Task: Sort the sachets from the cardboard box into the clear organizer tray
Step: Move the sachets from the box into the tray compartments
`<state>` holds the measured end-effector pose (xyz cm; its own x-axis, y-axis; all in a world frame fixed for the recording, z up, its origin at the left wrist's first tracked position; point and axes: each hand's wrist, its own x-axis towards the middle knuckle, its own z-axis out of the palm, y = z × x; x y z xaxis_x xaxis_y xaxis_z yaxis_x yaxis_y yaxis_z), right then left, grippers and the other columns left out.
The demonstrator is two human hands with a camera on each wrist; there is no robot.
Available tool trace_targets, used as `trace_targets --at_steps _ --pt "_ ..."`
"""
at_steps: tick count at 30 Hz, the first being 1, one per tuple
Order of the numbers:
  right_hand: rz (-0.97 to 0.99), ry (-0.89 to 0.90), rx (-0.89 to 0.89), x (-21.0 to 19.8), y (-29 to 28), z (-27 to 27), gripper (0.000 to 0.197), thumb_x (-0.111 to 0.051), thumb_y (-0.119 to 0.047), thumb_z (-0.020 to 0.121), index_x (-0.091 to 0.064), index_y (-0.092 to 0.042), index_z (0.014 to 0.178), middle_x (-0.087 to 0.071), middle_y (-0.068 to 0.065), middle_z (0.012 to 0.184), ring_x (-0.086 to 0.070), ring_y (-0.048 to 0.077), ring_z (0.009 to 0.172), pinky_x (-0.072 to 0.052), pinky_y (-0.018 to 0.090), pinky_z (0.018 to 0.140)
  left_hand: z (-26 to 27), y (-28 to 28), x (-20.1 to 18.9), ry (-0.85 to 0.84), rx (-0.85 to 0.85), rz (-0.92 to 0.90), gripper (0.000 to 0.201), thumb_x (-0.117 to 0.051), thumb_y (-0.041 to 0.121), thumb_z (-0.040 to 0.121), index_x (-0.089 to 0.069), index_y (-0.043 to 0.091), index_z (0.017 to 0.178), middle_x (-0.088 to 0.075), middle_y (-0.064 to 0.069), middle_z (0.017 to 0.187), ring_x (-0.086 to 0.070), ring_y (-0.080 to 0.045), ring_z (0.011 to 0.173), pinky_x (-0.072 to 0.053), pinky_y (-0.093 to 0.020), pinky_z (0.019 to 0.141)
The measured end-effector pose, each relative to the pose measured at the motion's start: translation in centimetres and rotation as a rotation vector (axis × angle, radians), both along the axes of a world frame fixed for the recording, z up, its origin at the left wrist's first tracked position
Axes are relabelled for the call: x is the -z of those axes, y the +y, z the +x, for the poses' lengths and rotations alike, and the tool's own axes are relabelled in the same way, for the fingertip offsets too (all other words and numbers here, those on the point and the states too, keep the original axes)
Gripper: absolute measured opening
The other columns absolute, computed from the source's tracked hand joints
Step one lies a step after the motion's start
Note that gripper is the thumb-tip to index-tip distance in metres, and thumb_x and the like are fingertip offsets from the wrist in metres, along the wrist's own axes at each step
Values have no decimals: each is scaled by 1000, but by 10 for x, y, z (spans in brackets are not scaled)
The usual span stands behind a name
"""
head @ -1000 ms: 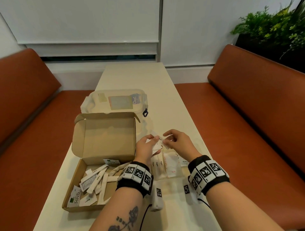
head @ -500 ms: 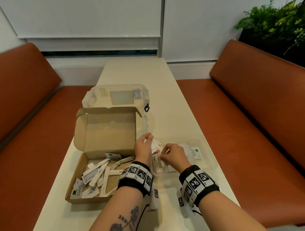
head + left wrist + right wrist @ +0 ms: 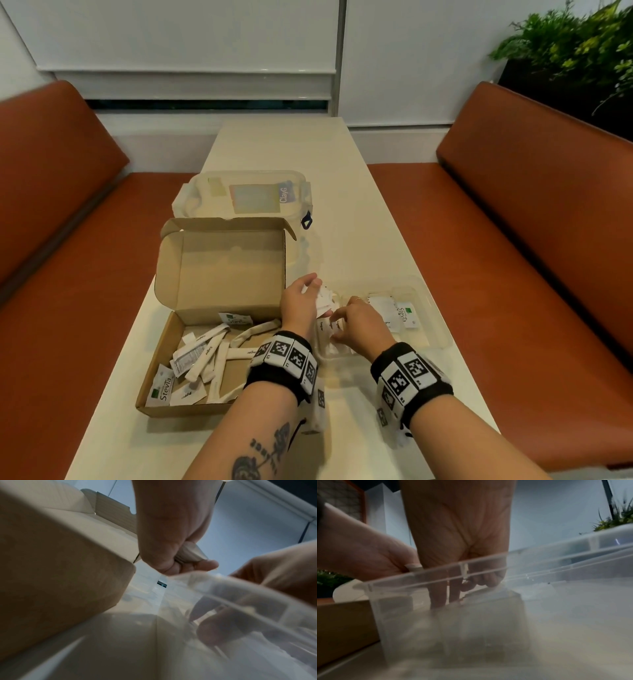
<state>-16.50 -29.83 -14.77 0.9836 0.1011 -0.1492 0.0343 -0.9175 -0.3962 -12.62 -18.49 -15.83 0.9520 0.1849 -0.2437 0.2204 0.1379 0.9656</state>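
Observation:
The open cardboard box sits left of centre with several white sachets loose inside. Just right of it stands the clear organizer tray. My left hand hovers at the tray's left edge and grips a small bundle of white sachets, also visible in the left wrist view as sachets. My right hand reaches down into the tray's left compartment. Its fingers pinch a sachet among upright sugar sachets. That grip shows only blurred through the tray wall.
Stevia sachets lie in the tray's right compartment. A clear lidded container stands behind the box. Orange benches flank the narrow cream table, and a plant is at the back right.
Both hands have come down from above the tray. My right hand drew away from the left hand's bundle and sank into the left compartment. The left hand keeps its bundle.

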Motion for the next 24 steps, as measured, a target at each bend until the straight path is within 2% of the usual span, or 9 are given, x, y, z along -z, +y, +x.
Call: trace_targets --at_steps 2,4,7,10,13,16,18,21,24 --pt "-19 -8 -16 0 -1 -1 37 -72 -27 77 -68 -22 113 -53 5 110 -54 22 104 -43 27 87 2 0 2 -1 10 24 16 -61 16 92 -66 17 107 -62 -11 114 -60 -33 107 -60 -39 69" --pt "-25 -19 -23 0 -1 -2 36 -72 -28 78 -68 -22 113 -52 4 105 -52 22 105 -43 28 87 3 1 3 0 16 52 16 -62 17 91 -67 17 106 -63 -11 114 -60 -34 110 -54 -51 88" --pt "-21 -36 -27 1 0 -4 34 -71 -27 78 -68 -22 112 -54 4 106 -52 23 105 -44 29 87 2 1 2 2 12 75 19 -62 18 90 -68 14 107 -65 -12 113 -60 -34 110 -48 -54 95" --pt "-8 -38 -30 1 -1 -4 34 -70 -27 78 -68 -22 112 -55 5 108 -53 23 104 -44 30 87 0 0 0 -2 15 93 14 -62 17 90 -69 16 102 -66 -13 111 -61 -35 109 -48 -55 95" --pt "72 -30 -3 0 -4 -4 34 -70 -27 79 -67 -23 113 -53 2 102 -54 20 100 -43 28 85 -2 -2 -5 -10 17 107 8 -62 16 90 -68 16 95 -66 -12 105 -62 -34 106 -49 -55 93" --pt "316 -99 156 -6 -15 -4 22 -60 -21 88 -68 -18 108 -57 -1 93 -55 13 86 -42 23 78 -7 -7 -11 -17 34 109 6 -63 19 90 -67 17 86 -66 -13 100 -65 -30 93 -57 -49 81" --pt "487 -173 260 -11 -27 -4 14 -57 -18 91 -69 -15 98 -63 -2 84 -55 11 76 -41 21 71 -11 -13 -13 -28 31 122 8 -64 20 90 -67 12 88 -67 -13 97 -65 -31 91 -58 -48 77" --pt "741 -178 349 -18 -39 -7 14 -55 -16 92 -66 -13 84 -64 -1 71 -56 12 62 -43 21 62 -19 -26 -16 -26 39 75 12 -65 18 89 -65 6 91 -65 -16 96 -65 -29 82 -60 -38 60" --pt "938 -121 359 -20 -46 -15 17 -55 -20 93 -65 -9 84 -64 2 69 -56 13 57 -46 21 56 -27 -40 -15 -29 40 95 11 -66 18 89 -65 7 88 -66 -13 95 -64 -28 85 -59 -33 61"
